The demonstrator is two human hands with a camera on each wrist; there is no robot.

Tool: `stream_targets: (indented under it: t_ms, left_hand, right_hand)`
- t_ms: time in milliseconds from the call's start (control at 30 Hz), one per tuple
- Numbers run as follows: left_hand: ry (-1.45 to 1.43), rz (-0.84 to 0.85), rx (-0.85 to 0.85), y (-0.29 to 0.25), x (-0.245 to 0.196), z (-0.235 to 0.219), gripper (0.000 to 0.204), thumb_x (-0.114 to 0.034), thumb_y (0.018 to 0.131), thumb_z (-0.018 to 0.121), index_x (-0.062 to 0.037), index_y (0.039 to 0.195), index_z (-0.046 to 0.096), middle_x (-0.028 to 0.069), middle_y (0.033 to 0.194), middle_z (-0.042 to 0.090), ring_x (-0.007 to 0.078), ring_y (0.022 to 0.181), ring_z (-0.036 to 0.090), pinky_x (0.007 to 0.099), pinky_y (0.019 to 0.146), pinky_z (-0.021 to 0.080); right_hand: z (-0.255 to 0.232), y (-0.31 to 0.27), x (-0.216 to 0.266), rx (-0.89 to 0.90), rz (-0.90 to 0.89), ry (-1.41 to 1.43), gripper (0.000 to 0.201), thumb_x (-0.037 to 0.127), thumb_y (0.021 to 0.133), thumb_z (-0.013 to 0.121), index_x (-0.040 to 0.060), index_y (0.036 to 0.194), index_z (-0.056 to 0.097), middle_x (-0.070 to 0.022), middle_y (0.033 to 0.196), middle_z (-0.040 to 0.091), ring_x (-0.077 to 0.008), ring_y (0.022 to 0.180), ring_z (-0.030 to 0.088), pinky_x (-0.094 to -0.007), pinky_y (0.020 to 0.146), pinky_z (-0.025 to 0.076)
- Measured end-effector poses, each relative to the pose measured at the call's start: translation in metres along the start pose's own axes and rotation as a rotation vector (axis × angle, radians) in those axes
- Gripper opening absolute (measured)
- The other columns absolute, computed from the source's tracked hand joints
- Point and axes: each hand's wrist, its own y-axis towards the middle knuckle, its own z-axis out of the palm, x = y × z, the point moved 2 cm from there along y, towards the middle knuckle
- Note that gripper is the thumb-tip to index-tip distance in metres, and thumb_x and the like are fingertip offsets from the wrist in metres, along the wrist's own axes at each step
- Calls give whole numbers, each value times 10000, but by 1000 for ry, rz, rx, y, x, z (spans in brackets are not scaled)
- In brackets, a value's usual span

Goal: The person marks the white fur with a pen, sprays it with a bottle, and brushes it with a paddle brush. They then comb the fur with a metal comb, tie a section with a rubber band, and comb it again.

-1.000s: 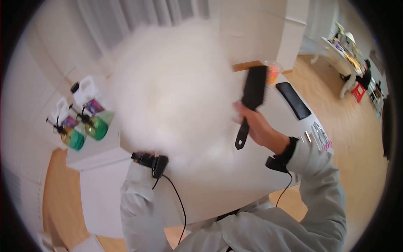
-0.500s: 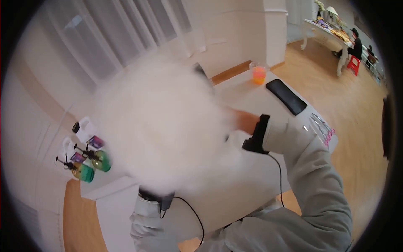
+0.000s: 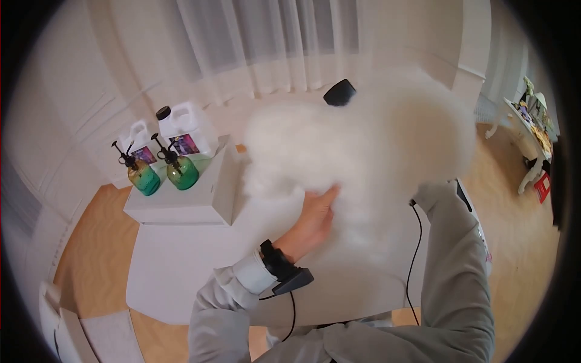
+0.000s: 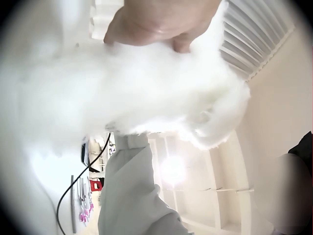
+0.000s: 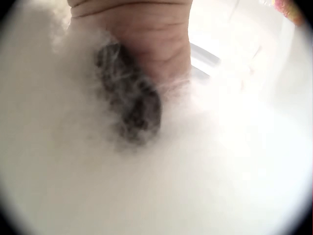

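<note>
Touching white fluff (image 3: 302,142) with left hand (image 3: 311,224), can't tell if gripping, holding black brush (image 3: 340,92) in right hand (image 5: 151,39), partly under fluff

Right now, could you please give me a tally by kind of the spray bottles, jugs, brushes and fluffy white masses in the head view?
Spray bottles: 2
White jugs: 2
Black brush, partly hidden: 1
Fluffy white mass: 1
Total: 6
</note>
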Motion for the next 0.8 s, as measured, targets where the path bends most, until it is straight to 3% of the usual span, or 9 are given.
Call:
stream_targets:
  t_ms: [67, 200, 300, 500, 600, 633, 667, 700, 800]
  left_hand:
    - [-2, 2, -121, 3, 4, -9, 318, -154, 870, 723, -119, 1108, 515, -20, 1036, 581, 89, 981, 554, 289, 866, 454]
    - [35, -2, 47, 9, 13, -39, 270, -228, 910, 681, -123, 1114, 540, -13, 1128, 610, 140, 1081, 568, 334, 956, 455]
    - [69, 18, 171, 4, 11, -41, 406, -445, 887, 671, -134, 1113, 539, -4, 1164, 599, 161, 1183, 508, 390, 1041, 372]
    - [264, -142, 352, 17, 35, -110, 534, -387, 861, 727, -97, 1243, 491, 30, 1169, 576, 169, 1102, 533, 413, 1035, 360]
    - [476, -194, 326, 7, 30, -87, 550, -263, 884, 722, -61, 1313, 443, 41, 1182, 557, 146, 1066, 533, 381, 1019, 372]
    - [462, -198, 333, 3, 28, -71, 550, -263, 884, 722, -61, 1313, 443, 41, 1182, 557, 146, 1066, 533, 381, 1019, 372]
    - [526, -210, 340, -2, 27, -53, 547, -206, 895, 699, -49, 1338, 419, 47, 1214, 545, 148, 1099, 521, 369, 1026, 370]
    - [590, -219, 346, -5, 28, -42, 548, -149, 906, 675, -36, 1364, 395, 52, 1246, 533, 150, 1131, 510, 358, 1033, 368]
    - [520, -151, 277, -4, 37, -38, 748, -252, 811, 793, 43, 1377, 403, 103, 1311, 520, 197, 1213, 478, 361, 1064, 356]
  right_hand:
    - [8, -2, 6, -70, -70, 4, 240, 335, 951, 573, 105, 1022, 572, -9, 946, 606, -143, 818, 604, -317, 690, 510]
    - [11, -15, 18, -284, -194, 21, 254, 353, 947, 582, 102, 989, 568, -9, 913, 597, -140, 782, 596, -307, 666, 502]
    - [1, -23, 24, -438, -273, 40, 268, 366, 944, 589, 100, 964, 565, -9, 889, 590, -138, 755, 590, -299, 647, 497]
    - [-42, -53, 30, -721, -394, 56, 302, 393, 938, 603, 95, 913, 558, -9, 840, 575, -134, 702, 578, -283, 610, 485]
    - [-39, -56, 38, -826, -442, 13, 322, 406, 935, 610, 93, 888, 555, -9, 815, 568, -131, 675, 572, -275, 592, 479]
    - [-41, -114, 38, -849, -461, -12, 328, 411, 934, 612, 92, 880, 554, -9, 807, 566, -131, 666, 570, -273, 586, 478]
    - [-40, -64, 51, -867, -482, -39, 335, 415, 933, 614, 91, 871, 553, -9, 799, 563, -130, 657, 568, -270, 580, 476]
    - [-46, -90, 51, -881, -504, -66, 343, 420, 932, 617, 91, 863, 552, -9, 790, 561, -129, 648, 566, -268, 573, 474]
    - [-20, -117, 78, -924, -542, -134, 407, 470, 926, 608, 93, 812, 506, -12, 744, 529, -112, 587, 520, -245, 544, 441]
